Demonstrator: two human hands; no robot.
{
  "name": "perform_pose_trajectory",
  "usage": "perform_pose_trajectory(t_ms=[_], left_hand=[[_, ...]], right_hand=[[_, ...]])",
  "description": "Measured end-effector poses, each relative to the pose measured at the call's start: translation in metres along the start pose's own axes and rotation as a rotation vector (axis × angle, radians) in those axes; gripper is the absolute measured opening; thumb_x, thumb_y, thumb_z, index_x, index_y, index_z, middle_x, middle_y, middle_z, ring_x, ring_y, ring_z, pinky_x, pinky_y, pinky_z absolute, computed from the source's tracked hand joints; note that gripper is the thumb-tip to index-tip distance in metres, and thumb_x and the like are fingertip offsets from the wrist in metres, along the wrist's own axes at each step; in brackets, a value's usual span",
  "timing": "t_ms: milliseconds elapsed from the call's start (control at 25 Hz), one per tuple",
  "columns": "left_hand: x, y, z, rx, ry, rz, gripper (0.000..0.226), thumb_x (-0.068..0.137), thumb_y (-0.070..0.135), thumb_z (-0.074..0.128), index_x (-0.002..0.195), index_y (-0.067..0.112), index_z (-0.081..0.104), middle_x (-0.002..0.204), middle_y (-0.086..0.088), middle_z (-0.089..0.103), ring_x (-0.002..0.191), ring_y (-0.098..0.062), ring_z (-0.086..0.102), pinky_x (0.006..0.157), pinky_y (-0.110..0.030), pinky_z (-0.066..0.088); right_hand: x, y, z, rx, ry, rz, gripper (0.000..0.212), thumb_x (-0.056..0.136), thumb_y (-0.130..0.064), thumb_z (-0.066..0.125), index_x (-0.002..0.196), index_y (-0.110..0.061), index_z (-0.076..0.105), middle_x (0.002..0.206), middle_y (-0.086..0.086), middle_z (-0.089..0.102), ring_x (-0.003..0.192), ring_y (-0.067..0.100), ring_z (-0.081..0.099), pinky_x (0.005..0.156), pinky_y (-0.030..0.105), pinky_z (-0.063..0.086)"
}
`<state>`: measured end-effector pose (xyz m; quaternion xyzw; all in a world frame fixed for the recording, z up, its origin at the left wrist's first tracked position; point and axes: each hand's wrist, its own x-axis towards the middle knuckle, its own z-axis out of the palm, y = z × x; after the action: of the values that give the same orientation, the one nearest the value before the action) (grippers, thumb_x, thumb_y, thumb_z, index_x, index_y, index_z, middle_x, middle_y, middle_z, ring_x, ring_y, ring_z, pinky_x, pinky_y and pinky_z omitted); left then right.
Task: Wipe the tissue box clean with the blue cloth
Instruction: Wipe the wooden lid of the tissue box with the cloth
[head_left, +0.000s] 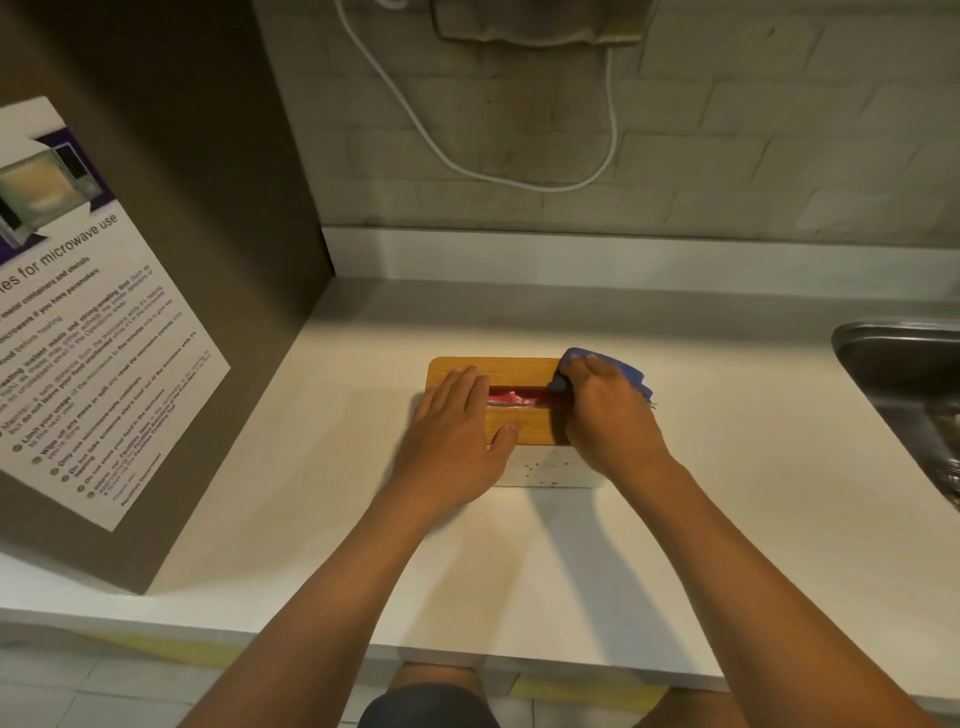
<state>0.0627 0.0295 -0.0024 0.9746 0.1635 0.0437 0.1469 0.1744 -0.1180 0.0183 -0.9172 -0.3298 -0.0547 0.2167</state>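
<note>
The tissue box (519, 371) has a wooden lid with a slot and white speckled sides, and it stands in the middle of the white counter. Pink and white tissue packaging shows through the slot. My left hand (457, 431) lies flat on the lid's left half, fingers spread, thumb along the near edge. My right hand (608, 410) presses the blue cloth (618, 366) onto the lid's right end. The cloth bunches out from under my fingers at the far right corner. The right end of the lid is hidden under that hand.
A brown cabinet side with a microwave-use poster (88, 312) stands at the left. A steel sink (904, 384) sits at the right edge. A white cable (524, 179) loops on the tiled wall behind. The white counter (571, 561) stretches in front of the box.
</note>
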Motion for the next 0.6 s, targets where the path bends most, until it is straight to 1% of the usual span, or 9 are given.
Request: perform_pose_trajectory(t_ms=[80, 160, 200, 280, 360, 400, 480, 560, 600], left_hand=[[0.001, 0.0, 0.0, 0.0, -0.012, 0.007, 0.074, 0.105, 0.057, 0.031, 0.163, 0.014, 0.012, 0.171, -0.001, 0.006, 0.157, -0.018, 0.0, 0.126, -0.035, 0.002], [-0.001, -0.001, 0.0, 0.0, -0.013, 0.012, 0.075, 0.105, 0.057, 0.03, 0.163, 0.014, 0.011, 0.171, -0.001, 0.005, 0.157, -0.018, 0.0, 0.126, -0.036, 0.002], [-0.001, 0.0, -0.001, -0.001, -0.006, 0.016, 0.074, 0.105, 0.056, 0.03, 0.163, 0.013, 0.011, 0.171, -0.001, 0.006, 0.157, -0.018, 0.0, 0.126, -0.036, 0.002], [-0.002, 0.001, -0.002, -0.003, -0.003, 0.02, 0.074, 0.105, 0.055, 0.031, 0.163, 0.013, 0.013, 0.171, -0.002, 0.008, 0.157, -0.019, 0.002, 0.126, -0.036, 0.003], [-0.003, 0.003, -0.002, -0.012, 0.005, 0.014, 0.073, 0.105, 0.054, 0.032, 0.162, 0.013, 0.013, 0.171, -0.002, 0.008, 0.157, -0.019, 0.002, 0.126, -0.036, 0.003], [-0.002, 0.003, -0.002, -0.02, 0.007, 0.012, 0.073, 0.105, 0.054, 0.032, 0.162, 0.013, 0.014, 0.171, -0.001, 0.008, 0.157, -0.018, 0.001, 0.126, -0.035, 0.003], [-0.001, 0.001, -0.002, -0.015, 0.012, 0.014, 0.073, 0.106, 0.054, 0.033, 0.162, 0.012, 0.014, 0.171, -0.002, 0.007, 0.157, -0.018, 0.001, 0.126, -0.034, 0.001], [-0.002, 0.001, -0.002, -0.008, 0.018, 0.02, 0.073, 0.106, 0.053, 0.033, 0.162, 0.012, 0.014, 0.171, -0.002, 0.007, 0.157, -0.018, 0.001, 0.125, -0.033, 0.0], [-0.003, 0.001, -0.003, -0.012, 0.013, 0.024, 0.073, 0.106, 0.053, 0.033, 0.162, 0.012, 0.014, 0.171, -0.002, 0.007, 0.157, -0.018, 0.001, 0.125, -0.033, -0.001]], right_hand=[[-0.011, 0.011, -0.006, 0.007, 0.012, -0.012, 0.012, 0.091, -0.011, 0.054, 0.096, -0.021, 0.06, 0.103, 0.0, 0.061, 0.078, 0.017, 0.06, 0.062, 0.026, 0.047], [-0.009, 0.016, -0.009, 0.013, 0.015, 0.037, 0.016, 0.089, -0.009, 0.053, 0.093, -0.023, 0.056, 0.103, 0.0, 0.06, 0.074, 0.018, 0.055, 0.059, 0.026, 0.041], [-0.002, 0.014, -0.009, 0.009, 0.021, 0.092, 0.019, 0.089, -0.007, 0.053, 0.097, -0.023, 0.059, 0.106, 0.002, 0.06, 0.076, 0.021, 0.057, 0.061, 0.028, 0.042], [0.011, -0.001, -0.005, -0.065, 0.03, 0.144, 0.019, 0.091, -0.006, 0.054, 0.105, -0.014, 0.064, 0.111, 0.007, 0.059, 0.087, 0.026, 0.062, 0.068, 0.032, 0.047], [0.013, -0.017, 0.001, -0.092, 0.012, 0.076, 0.018, 0.093, -0.008, 0.055, 0.109, -0.009, 0.064, 0.112, 0.011, 0.06, 0.097, 0.025, 0.061, 0.079, 0.033, 0.049], [0.01, -0.02, 0.004, -0.063, -0.001, 0.031, 0.018, 0.092, -0.008, 0.055, 0.109, -0.009, 0.063, 0.111, 0.01, 0.061, 0.098, 0.024, 0.06, 0.081, 0.032, 0.049], [0.001, -0.013, 0.003, -0.011, -0.02, -0.021, 0.017, 0.092, -0.007, 0.055, 0.105, -0.014, 0.062, 0.106, 0.005, 0.062, 0.09, 0.02, 0.061, 0.077, 0.03, 0.051], [0.003, 0.003, -0.003, -0.001, -0.01, 0.016, 0.021, 0.089, -0.004, 0.053, 0.1, -0.019, 0.063, 0.103, 0.002, 0.064, 0.081, 0.019, 0.062, 0.067, 0.029, 0.051], [0.007, 0.007, -0.005, -0.003, -0.001, 0.062, 0.025, 0.087, -0.003, 0.052, 0.1, -0.02, 0.064, 0.103, 0.002, 0.064, 0.08, 0.021, 0.062, 0.065, 0.029, 0.049]])
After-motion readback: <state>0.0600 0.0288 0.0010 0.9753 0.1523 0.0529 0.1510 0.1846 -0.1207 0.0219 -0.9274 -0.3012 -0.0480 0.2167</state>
